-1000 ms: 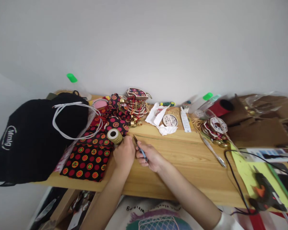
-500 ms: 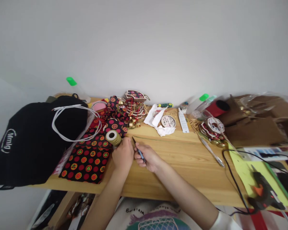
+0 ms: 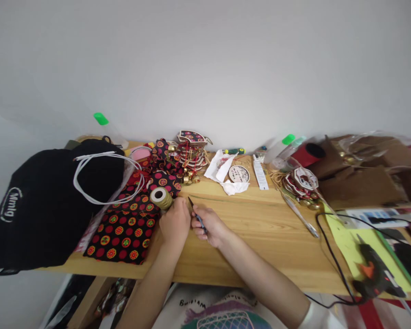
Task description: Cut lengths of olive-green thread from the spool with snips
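Note:
My left hand [image 3: 176,222] is closed in a fist against the lower right side of a spool of olive-gold cord [image 3: 164,202], whose white end faces up. Its fingertips are hidden from me. Close beside it, my right hand [image 3: 208,225] grips small scissors [image 3: 200,219] with a blue-grey handle. Their dark pointed tip slants up and left, near the left hand's knuckles. Any cord running between the hands is too fine to make out. Black fabric with red and orange flower dots [image 3: 123,233] lies left of the left hand.
A black cap [image 3: 48,205] and a white cable loop [image 3: 89,194] sit at left. Behind the hands are bell ornaments [image 3: 192,157], white tissue [image 3: 221,167], a round printed disc [image 3: 239,174] and a white tube [image 3: 260,173]. A glue gun [image 3: 375,269] with a black cord lies at right.
The view has shifted very slightly. Both hands, the spool and the scissors stay in almost the same place.

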